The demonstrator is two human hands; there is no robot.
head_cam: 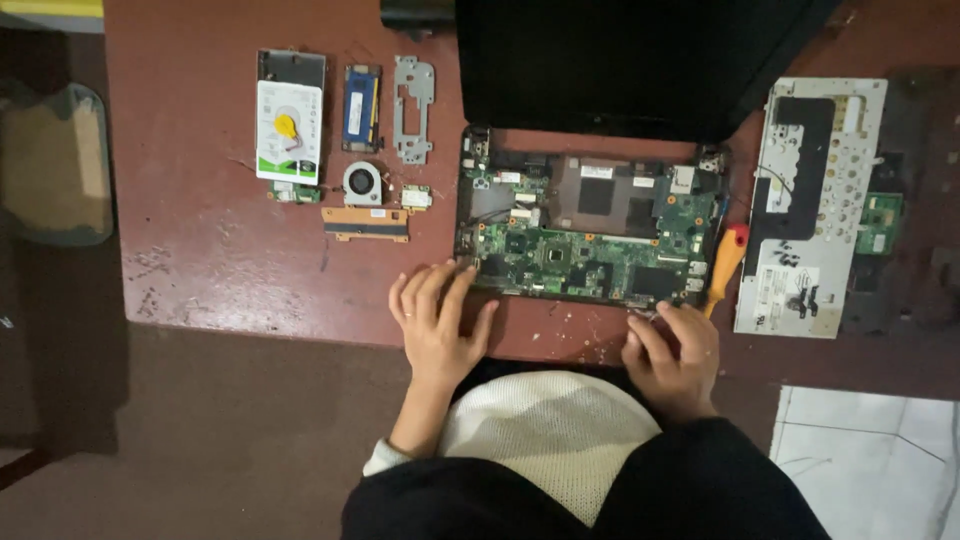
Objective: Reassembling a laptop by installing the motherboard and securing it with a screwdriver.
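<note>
Both hands, left hand spread flat and right hand curled empty, are pressing the laptop base, motherboard not yet out, removed parts lying upper left.

Opened laptop base — green circuit board bared, black lid tilted back — lies flat on the reddish-brown table.

Bare table left of laptop base; screwdriver and keyboard panel crowd right; parts row up top-left.
</note>
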